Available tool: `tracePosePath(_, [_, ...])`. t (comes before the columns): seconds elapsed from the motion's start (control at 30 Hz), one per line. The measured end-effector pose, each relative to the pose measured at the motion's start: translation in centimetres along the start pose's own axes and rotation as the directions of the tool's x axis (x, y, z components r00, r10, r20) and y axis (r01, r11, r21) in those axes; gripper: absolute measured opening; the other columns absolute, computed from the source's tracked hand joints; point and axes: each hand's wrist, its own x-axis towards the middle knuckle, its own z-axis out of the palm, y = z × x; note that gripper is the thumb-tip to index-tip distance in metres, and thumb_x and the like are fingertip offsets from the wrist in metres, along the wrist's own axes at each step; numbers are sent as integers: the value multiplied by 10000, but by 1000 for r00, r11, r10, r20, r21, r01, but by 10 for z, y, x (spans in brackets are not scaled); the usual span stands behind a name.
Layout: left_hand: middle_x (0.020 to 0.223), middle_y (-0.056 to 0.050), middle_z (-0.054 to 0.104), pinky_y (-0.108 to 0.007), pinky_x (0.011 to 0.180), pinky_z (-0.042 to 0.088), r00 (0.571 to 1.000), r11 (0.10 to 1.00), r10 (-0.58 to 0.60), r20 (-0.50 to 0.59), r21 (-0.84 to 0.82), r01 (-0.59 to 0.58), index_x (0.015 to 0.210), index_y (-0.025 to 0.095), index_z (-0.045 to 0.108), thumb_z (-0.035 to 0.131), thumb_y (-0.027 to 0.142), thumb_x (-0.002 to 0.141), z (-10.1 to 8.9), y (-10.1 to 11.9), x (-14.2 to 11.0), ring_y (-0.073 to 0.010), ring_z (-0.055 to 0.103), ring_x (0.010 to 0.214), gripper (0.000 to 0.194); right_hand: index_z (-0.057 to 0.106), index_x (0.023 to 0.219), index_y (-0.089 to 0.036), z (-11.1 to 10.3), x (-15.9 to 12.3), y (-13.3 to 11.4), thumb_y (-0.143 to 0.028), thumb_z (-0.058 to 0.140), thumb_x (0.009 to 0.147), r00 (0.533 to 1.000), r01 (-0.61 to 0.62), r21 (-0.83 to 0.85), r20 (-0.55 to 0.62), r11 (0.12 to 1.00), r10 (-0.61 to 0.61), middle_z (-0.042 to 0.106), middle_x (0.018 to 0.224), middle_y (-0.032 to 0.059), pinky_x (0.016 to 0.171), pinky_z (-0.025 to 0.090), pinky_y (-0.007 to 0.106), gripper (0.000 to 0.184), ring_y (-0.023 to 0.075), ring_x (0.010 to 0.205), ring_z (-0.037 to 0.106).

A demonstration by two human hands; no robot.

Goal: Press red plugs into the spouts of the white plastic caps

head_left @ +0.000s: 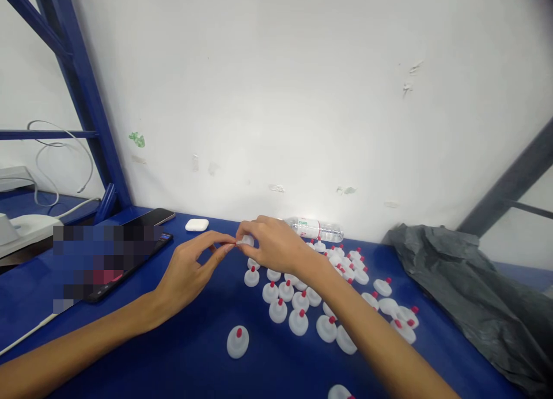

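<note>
My right hand [272, 243] is closed round a small white translucent cap [246, 240], the same kind as those on the table. The fingertips of my left hand [190, 266] pinch at the cap's left end, where a trace of red shows; the fingers mostly hide that tip. Under and beyond my right forearm lie several white dome-shaped caps with red tips [277, 311], spread over the blue table [185, 353]. One such cap [237, 342] lies apart from them, nearer to me. Another cap [339, 392] is cut off by the bottom edge.
A clear plastic bottle [319, 230] lies along the wall. A white earbud case [197, 225] and a dark phone [158, 216] are at the back left, near a partly blurred tablet-like device [129, 266]. A dark plastic bag [470, 307] covers the right side. Blue frame posts [86, 88] flank the table.
</note>
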Motion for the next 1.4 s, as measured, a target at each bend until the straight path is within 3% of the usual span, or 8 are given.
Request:
tracePosePath(0.3, [979, -29, 700, -273, 691, 520, 991, 967, -129, 38, -218, 135, 984, 242, 712, 690, 429, 920, -1, 7, 4, -208, 641, 873, 199, 698, 1032, -212, 0, 1, 0, -244, 619, 952, 997, 65, 23, -35, 998, -64, 690, 895, 41, 718, 392, 286, 117, 172, 843, 599])
tracePosePath(0.53, [1221, -79, 640, -330, 807, 557, 935, 616, -195, 295, -706, 351, 1228, 237, 655, 673, 389, 928, -6, 12, 7, -219, 617, 987, 337, 706, 1055, -238, -4, 0, -12, -203, 639, 976, 969, 172, 131, -203, 976, -144, 692, 1016, 48, 976, 435, 352, 110, 198, 1152, 569])
tracePosePath(0.63, [1061, -94, 690, -331, 830, 556, 909, 519, -127, 397, -754, 402, 1040, 174, 737, 661, 361, 928, -6, 10, 6, -219, 627, 950, 231, 707, 1034, -234, -2, 0, -17, -172, 626, 978, 962, 210, 116, -202, 971, -184, 706, 980, 38, 1038, 405, 375, 116, 203, 1231, 536])
tracePosePath(0.77, [804, -47, 696, -247, 662, 518, 911, 582, -153, 383, -710, 396, 883, 166, 731, 684, 379, 911, -5, 5, 5, -158, 624, 730, 220, 698, 1037, -218, 3, 2, -17, -189, 602, 994, 953, 240, 48, -204, 970, -226, 707, 981, 48, 1031, 402, 379, 109, 210, 1225, 539])
tracePosePath(1.03, [858, -73, 718, -298, 657, 534, 916, 815, -106, 386, -495, 303, 910, 173, 688, 507, 474, 976, -10, 1, 11, -213, 657, 773, 357, 686, 1026, -218, 7, 3, -10, -231, 616, 996, 947, 250, 43, -221, 967, -234, 726, 950, 19, 979, 400, 340, 77, 190, 1094, 589])
tracePosePath(1.13, [988, -94, 707, -355, 722, 530, 952, 994, -87, 294, -30, 101, 1073, 191, 650, 373, 506, 1010, -9, -3, 11, -272, 659, 910, 424, 690, 1018, -241, 6, 4, 1, -315, 643, 988, 963, 111, 3, -247, 994, -107, 730, 1018, -5, 961, 396, 309, 92, 169, 1038, 606])
tracePosePath(1.23, [1045, -141, 685, -406, 792, 510, 957, 784, -135, 256, 619, -55, 1126, 164, 619, 408, 459, 1000, -4, -9, 6, -332, 629, 1021, 384, 702, 1020, -242, 6, 4, 22, -329, 643, 980, 953, -163, -77, -269, 984, 137, 729, 1017, 10, 957, 392, 333, 112, 189, 1022, 625])
tracePosePath(1.4, [888, -198, 714, -448, 739, 511, 901, 607, -288, 324, 790, -90, 997, 111, 671, 374, 427, 1015, 3, -23, -4, -384, 674, 901, 434, 735, 954, -198, 10, -2, 61, -233, 617, 955, 920, -369, -105, -186, 924, 346, 769, 834, 31, 843, 441, 352, 123, 216, 823, 694])
